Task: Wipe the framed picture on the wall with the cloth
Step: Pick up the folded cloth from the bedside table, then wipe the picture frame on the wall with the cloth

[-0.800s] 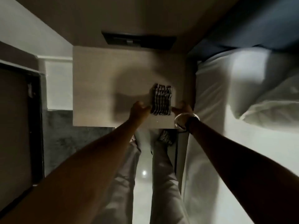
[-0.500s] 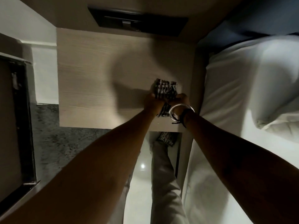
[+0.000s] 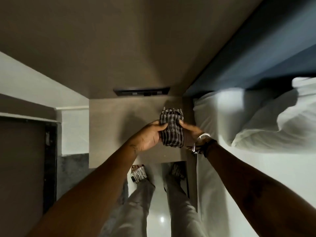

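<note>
Above the bedside table (image 3: 109, 127), both hands — left (image 3: 150, 135), right (image 3: 191, 132) — grip the checked cloth (image 3: 171, 129).

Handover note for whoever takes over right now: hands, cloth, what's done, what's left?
Left hand: gripping the left edge of the checked cloth.
Right hand: gripping its right edge.
Cloth: folded, held between both hands above the bedside table, next to the bed.
Done: cloth is in hand.
Left: no framed picture in view; find it on the wall and wipe it.
</note>
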A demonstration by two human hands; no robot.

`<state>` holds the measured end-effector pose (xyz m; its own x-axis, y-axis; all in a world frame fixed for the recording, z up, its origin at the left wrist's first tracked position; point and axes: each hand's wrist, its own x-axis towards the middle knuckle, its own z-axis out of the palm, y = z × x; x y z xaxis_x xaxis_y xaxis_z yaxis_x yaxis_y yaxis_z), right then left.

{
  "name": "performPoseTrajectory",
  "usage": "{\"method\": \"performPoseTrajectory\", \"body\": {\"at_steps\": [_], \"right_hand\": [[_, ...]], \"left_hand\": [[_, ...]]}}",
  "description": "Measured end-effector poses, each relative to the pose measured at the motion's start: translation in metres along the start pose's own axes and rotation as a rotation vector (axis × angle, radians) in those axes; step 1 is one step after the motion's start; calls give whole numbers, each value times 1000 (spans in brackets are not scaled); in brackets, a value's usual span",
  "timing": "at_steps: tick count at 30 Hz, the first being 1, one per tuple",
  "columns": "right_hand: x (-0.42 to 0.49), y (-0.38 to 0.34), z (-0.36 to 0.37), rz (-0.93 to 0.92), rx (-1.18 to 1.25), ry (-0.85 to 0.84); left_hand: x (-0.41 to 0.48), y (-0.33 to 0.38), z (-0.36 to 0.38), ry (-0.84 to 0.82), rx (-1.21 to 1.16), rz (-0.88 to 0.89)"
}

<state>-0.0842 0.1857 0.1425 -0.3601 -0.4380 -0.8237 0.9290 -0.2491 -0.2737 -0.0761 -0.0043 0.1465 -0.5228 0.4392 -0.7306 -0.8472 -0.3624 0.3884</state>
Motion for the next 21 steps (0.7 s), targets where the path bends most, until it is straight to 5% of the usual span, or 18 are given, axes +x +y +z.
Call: {"method": "performPoseTrajectory", "body": {"at_steps": [4, 13, 16, 21], "right_hand": [[-62, -24, 52, -114, -43, -110], [-204, -79, 110, -364, -45, 159], [-263, -98, 111, -498, 86, 147], [-363, -127, 117, -801, 342, 166]], "left_hand": [[-58, 50, 52, 102, 210, 34], [-159, 128, 156, 331, 729, 124], [-188, 157, 201, 265, 1058, 149], [-238, 213, 306, 42, 1517, 464]]}}
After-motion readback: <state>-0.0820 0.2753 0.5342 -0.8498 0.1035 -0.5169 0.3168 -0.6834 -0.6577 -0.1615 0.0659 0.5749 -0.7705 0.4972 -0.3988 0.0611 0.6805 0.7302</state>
